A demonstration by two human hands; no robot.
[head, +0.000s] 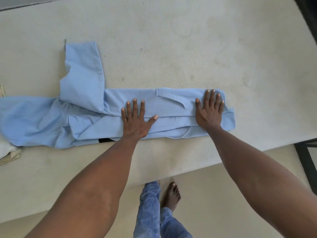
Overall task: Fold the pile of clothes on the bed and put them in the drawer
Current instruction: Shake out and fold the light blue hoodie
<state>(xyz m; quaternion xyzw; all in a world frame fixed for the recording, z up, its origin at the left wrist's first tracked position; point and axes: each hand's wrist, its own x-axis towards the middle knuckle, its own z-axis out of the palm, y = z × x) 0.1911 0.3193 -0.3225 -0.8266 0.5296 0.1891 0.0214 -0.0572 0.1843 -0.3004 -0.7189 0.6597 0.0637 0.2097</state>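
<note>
Pressing: left hand [135,120] and right hand [209,109], fingers straight and spread, flat on the pale blue garment [96,115].
Garment: soft knit, folded into a long band across the mattress [171,48]; one sleeve sticks up.
Mattress: cream, finely ribbed, faintly stained.
Cut off: pale clothes [6,150] at left edge, hard to identify.

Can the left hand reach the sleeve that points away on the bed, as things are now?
Probably yes. The left hand lies flat and open on the light blue garment, and the raised sleeve is just to its left and farther up the mattress, with nothing between them. It holds nothing.
</note>
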